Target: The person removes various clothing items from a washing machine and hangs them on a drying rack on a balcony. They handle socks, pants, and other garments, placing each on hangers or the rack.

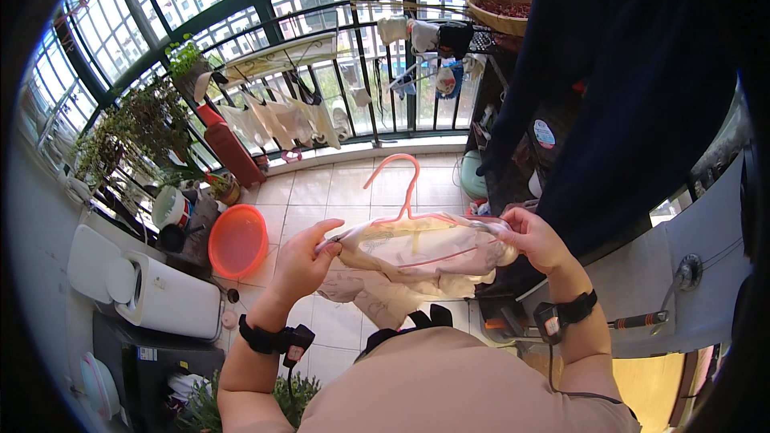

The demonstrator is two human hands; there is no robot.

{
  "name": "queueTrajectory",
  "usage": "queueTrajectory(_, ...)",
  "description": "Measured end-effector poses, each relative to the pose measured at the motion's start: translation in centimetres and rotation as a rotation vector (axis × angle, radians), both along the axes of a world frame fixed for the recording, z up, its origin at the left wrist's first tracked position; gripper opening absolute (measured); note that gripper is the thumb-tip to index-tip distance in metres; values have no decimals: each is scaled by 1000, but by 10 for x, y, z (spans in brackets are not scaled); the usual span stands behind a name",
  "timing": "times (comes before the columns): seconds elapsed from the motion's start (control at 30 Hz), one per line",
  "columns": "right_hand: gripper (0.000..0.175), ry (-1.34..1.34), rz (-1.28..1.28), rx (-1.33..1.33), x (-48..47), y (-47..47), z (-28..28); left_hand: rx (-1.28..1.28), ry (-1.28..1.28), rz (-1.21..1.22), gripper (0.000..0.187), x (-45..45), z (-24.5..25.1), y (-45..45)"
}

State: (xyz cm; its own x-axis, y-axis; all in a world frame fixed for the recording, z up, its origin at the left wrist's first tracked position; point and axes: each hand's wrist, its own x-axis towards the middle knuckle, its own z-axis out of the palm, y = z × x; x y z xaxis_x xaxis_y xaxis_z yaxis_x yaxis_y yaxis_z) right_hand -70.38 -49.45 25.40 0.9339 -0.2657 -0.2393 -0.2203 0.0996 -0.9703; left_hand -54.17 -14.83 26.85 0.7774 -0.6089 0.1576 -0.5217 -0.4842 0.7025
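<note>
A pale patterned garment (415, 252) hangs spread between my two hands, with a pink clothes hanger (409, 192) inside it. The hanger's hook points up, away from my body, and part of its lower bar shows through the garment's opening. My left hand (307, 258) pinches the cloth at the left shoulder, thumb and fingers together. My right hand (534, 239) grips the fabric at the right shoulder, by the hanger's end. The lower part of the garment droops in folds in front of my chest.
An orange-red basin (238, 242) stands on the tiled floor at left, near a white washing machine (171, 294) with its lid up. Small laundry (289, 120) hangs along the balcony railing. Large dark cloth (625, 90) hangs at right. A wicker basket (502, 21) sits at upper right.
</note>
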Motion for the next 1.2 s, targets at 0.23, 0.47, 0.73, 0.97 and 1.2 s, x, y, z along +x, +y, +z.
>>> queueTrajectory(0.23,26,0,-63,-628,-2,-6,-1,-213,168,-175,35,-2,-10,-11)
queueTrajectory(0.47,37,-471,239,-1108,0,-4,3,-157,245,-129,34,-4,3,-12)
queueTrajectory(0.73,9,-556,154,-1080,19,17,7,-228,14,-210,18,6,-5,-19)
queueTrajectory(0.97,13,-892,190,-1199,34,36,64,-260,-36,-272,15,-5,10,-39)
queueTrajectory(1.2,13,-387,515,-940,44,31,109,-88,-513,-215,21,17,24,-49)
